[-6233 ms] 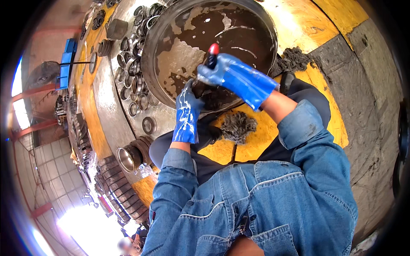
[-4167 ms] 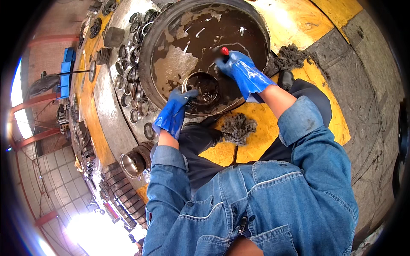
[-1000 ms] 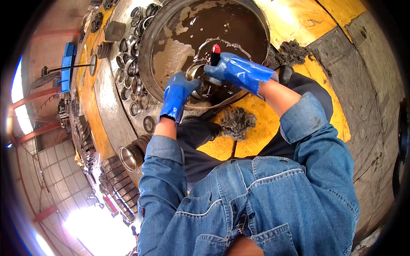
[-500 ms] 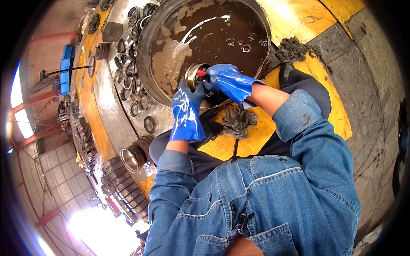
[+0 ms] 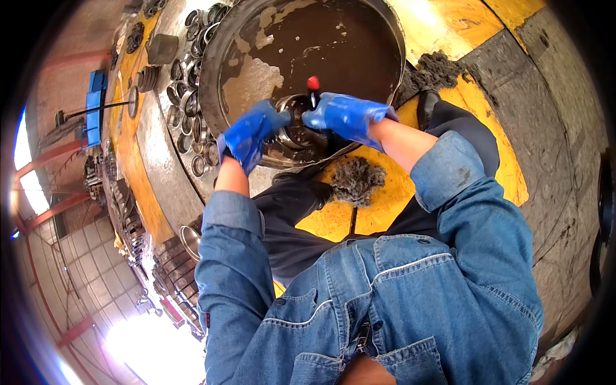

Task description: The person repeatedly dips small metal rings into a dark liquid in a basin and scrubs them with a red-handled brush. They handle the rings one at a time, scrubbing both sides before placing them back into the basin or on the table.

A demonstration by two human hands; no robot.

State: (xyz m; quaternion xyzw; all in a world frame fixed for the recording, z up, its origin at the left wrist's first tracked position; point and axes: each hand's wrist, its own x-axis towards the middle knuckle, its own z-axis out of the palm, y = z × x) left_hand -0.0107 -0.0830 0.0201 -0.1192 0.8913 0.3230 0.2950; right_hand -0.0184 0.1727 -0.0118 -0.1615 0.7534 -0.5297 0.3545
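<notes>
Over the near side of a wide round tub (image 5: pixel 213 96) of dark brown liquid, both my hands are in blue rubber gloves. My left hand (image 5: pixel 255 131) grips the left rim of a metal ring (image 5: pixel 292 136), which is wet and dark inside. In my closed right hand (image 5: pixel 343 119) is a dark-handled tool with a red end (image 5: pixel 313 83), which points up and away from me. Its working end is hidden by my glove and the ring, so I cannot tell its kind. My right fingers are at the ring's right side.
Several metal rings (image 5: pixel 186 102) are crowded left of the tub. A clump of grey fibrous waste (image 5: pixel 358 181) lies on the yellow floor between my legs, another (image 5: pixel 439 74) right of the tub. A shiny metal cup-shaped part (image 5: pixel 190 240) stands by my left sleeve.
My left hand has shifted up and left and turned on the ring. The ring has tipped and sits lower in the tub. The red end has swung upward, away from me.
</notes>
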